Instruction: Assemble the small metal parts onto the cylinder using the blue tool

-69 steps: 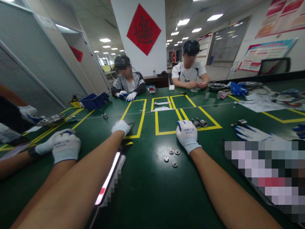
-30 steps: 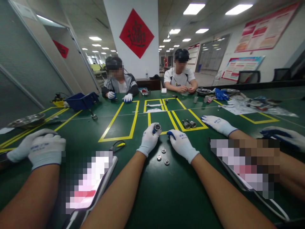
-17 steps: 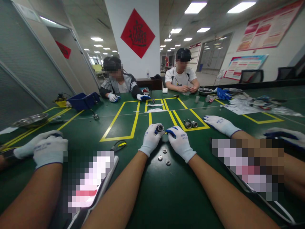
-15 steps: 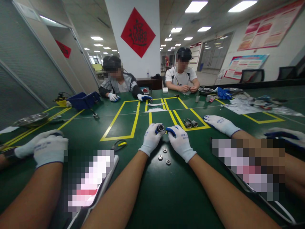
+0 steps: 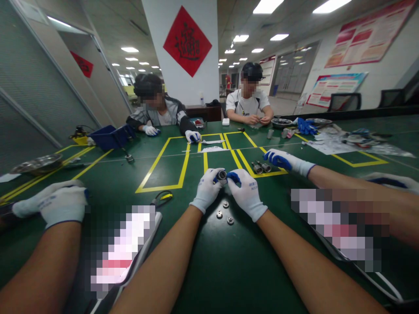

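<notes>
In a white glove with blue palm, my left hand [image 5: 207, 188] is closed round a round metal part [image 5: 221, 175] whose open ring faces up toward me. My right hand [image 5: 246, 192], gloved alike, has its fingers pinched at the right side of that part; whether something small is between them is hidden. Just below my hands, three small metal discs, one of them the upper disc [image 5: 225, 204], lie on the green table [image 5: 216, 270].
Two metal cylinders [image 5: 262, 167] lie beyond my right hand, with a co-worker's gloved hand [image 5: 290, 161] near them. Another person's gloved hands [image 5: 63, 203] are at the left. A blue bin [image 5: 109, 137] stands at the back left. Two people sit across the table.
The co-worker's hand on the right has moved left toward the metal cylinders. Across the table, one gloved hand has shifted left. My hands hold nearly the same pose.
</notes>
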A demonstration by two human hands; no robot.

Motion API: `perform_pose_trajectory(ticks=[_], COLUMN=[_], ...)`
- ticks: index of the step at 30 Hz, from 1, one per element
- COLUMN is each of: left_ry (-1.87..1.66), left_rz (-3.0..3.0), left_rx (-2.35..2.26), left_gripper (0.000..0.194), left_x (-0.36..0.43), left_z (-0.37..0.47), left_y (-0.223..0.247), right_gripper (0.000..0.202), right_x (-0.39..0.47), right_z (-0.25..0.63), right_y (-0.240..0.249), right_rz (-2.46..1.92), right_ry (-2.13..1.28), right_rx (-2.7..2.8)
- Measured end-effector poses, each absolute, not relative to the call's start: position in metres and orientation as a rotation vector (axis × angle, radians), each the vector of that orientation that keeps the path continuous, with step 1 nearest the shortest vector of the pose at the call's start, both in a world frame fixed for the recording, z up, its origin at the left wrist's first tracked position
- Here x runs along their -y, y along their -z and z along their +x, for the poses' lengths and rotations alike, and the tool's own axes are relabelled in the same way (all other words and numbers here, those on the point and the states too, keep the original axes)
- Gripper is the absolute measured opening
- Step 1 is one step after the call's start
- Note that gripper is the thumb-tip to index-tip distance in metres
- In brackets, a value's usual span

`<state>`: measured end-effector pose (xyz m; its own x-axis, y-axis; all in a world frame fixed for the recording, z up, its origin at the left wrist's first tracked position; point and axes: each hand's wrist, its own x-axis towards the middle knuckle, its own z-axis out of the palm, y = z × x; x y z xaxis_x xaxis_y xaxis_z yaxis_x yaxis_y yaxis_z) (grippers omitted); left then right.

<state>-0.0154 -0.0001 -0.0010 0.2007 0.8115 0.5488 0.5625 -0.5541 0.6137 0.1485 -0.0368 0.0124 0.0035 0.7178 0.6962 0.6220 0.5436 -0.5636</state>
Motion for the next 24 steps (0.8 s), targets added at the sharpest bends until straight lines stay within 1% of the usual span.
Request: perform_pose_trajectory(ticks=[7, 13, 24], left_ry=[-1.293, -1.295, -1.345], left_rz=[2.194, 2.184, 2.141], left_rx=[-1.259, -1.23, -1.243], left_gripper=[0.033, 0.034, 0.037], left_x=[-0.0001, -0.001, -0.0017], left_z=[-0.0153, -0.0148, -0.0154], left_y=[0.0012, 0.0027, 0.005], right_gripper=[0.022, 0.023, 0.028], right_x=[0.0367, 0.0308, 0.0384], right_z=[0.1491, 0.153, 0.1488], right_y=[-0.0123, -0.0063, -0.0159], right_rz=[-1.111, -1.12, -1.195], right_ry=[-0.071, 0.017, 0.237], right_rx=[1.753, 1.87, 2.08])
